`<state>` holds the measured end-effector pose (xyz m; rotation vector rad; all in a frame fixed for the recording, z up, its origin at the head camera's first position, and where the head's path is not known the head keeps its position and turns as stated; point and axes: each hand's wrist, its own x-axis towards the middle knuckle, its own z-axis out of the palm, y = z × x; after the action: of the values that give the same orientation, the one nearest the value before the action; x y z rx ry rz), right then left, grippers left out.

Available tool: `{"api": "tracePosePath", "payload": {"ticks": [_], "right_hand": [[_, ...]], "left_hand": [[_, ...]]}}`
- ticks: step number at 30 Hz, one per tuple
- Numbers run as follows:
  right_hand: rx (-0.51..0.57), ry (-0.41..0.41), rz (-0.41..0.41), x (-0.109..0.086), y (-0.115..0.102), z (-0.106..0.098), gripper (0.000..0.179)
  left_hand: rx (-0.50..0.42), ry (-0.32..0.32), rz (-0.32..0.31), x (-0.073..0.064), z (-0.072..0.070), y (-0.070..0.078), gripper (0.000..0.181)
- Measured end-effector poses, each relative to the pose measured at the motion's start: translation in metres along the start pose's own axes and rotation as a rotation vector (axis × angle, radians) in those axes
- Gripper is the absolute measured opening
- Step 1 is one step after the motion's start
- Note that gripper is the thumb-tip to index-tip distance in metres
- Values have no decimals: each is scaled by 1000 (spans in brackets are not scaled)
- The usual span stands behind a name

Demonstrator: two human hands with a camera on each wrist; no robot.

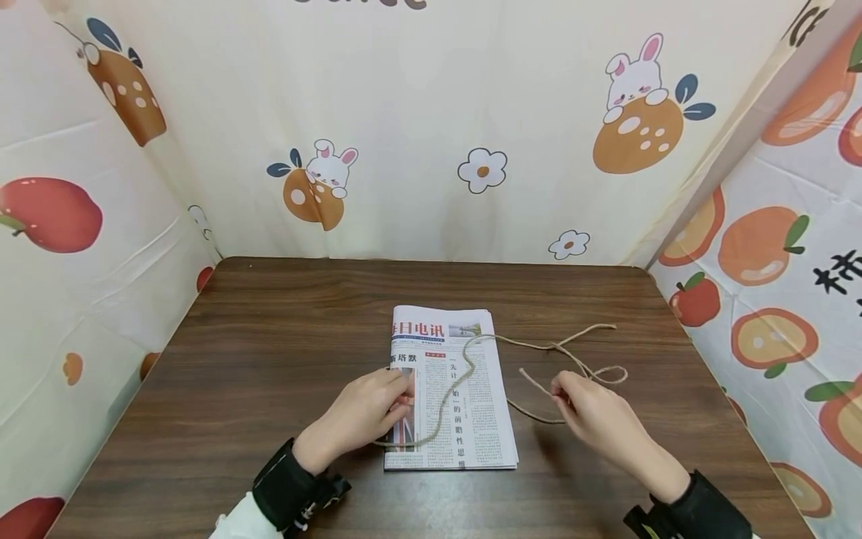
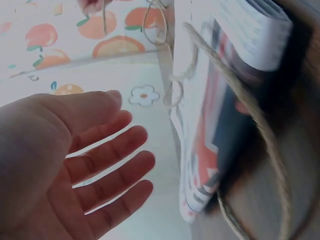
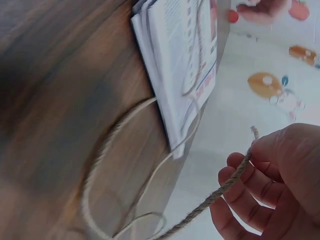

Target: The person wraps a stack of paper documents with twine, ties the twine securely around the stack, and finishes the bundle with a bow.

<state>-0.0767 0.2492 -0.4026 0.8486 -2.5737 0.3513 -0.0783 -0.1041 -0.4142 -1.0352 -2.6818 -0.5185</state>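
Thin twine [image 1: 525, 343] crosses folded newspaper [image 1: 488, 427]

Brown wood-grain table [image 1: 283, 329] amid pale hangings [image 1: 404, 90] with fruit, rabbit and flower prints [image 1: 482, 171].

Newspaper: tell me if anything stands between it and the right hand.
Just slack twine, running from the right edge of the newspaper toward the right hand, which pinches it near an end. Nothing else shows between.
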Motion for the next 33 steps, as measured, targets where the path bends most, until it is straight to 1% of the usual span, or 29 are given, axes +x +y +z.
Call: {"api": "tracePosePath", "payload": {"ticks": [3, 6, 10, 12, 14, 18, 22, 26, 30, 33], "right_hand": [[11, 3, -50, 11, -10, 2, 21], [41, 4, -108, 20, -24, 7, 19], [88, -4, -183, 30, -46, 17, 17], [104, -18, -210, 33, -56, 21, 17], [114, -35, -226, 36, -65, 25, 19], [129, -60, -244, 40, -75, 29, 19], [142, -72, -252, 39, -79, 33, 17], [158, -80, -259, 35, -77, 38, 19], [155, -94, -253, 26, -69, 45, 21], [122, -89, -249, 20, -58, 48, 18]], "left_hand": [[2, 15, 32, 7, -3, 7, 12], [-5, 32, 66, 15, -4, 16, 19], [-9, 68, 133, 26, -4, 30, 25], [-1, 76, 166, 29, -1, 36, 24], [23, 69, 192, 31, 2, 41, 21], [80, 54, 214, 32, 8, 46, 15], [103, 72, 220, 31, 12, 47, 9], [104, 81, 217, 29, 13, 45, 7], [88, 106, 206, 24, 10, 37, 6], [76, 137, 185, 19, 5, 27, 6]]}}
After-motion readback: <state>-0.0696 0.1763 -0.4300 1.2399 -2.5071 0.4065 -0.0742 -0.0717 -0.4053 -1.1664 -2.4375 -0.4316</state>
